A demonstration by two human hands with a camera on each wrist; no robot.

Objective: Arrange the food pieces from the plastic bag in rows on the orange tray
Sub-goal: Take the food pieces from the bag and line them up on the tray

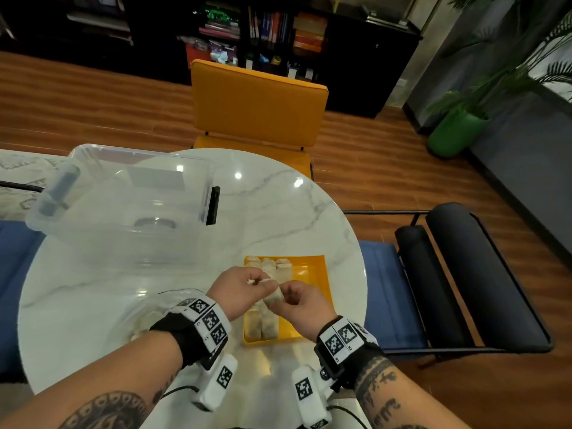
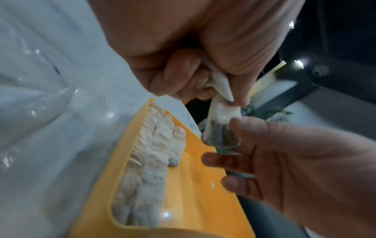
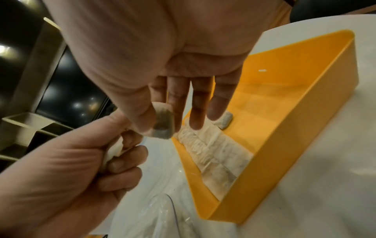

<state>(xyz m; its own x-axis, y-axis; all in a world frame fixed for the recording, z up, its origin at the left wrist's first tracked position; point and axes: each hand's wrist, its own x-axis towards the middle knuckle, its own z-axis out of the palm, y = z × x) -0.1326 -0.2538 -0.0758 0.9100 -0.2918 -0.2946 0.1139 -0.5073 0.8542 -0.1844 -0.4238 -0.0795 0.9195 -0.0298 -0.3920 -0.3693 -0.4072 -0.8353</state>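
Head cam: both hands up over the tray (image 1: 318,267), sharing one roll (image 1: 275,296). Left hand (image 1: 240,289) pinches its far end, right hand (image 1: 301,303) has the near end. Tray sits on the table (image 1: 278,212) w/ two rows down its left side plus the start of a third at the far end; right half bare. Bag (image 1: 145,314) lies left of the tray, a few pale pieces visible inside, so more to come. Clear bin (image 1: 123,205) further back.

Left wrist cam: left fingers curled tight on the roll's wrapper end, thumb clamping it. Right fingertips (image 2: 215,158) meet the dark-filled end, other fingers loosely out. Rows (image 2: 150,161) hug the tray wall.

Right wrist cam: right thumb + forefinger nip the roll's end, remaining fingers straight. Third row is just one piece (image 3: 223,120) so far.

Call: roughly half done. This roll prob. goes next in row three, then bag leftovers.
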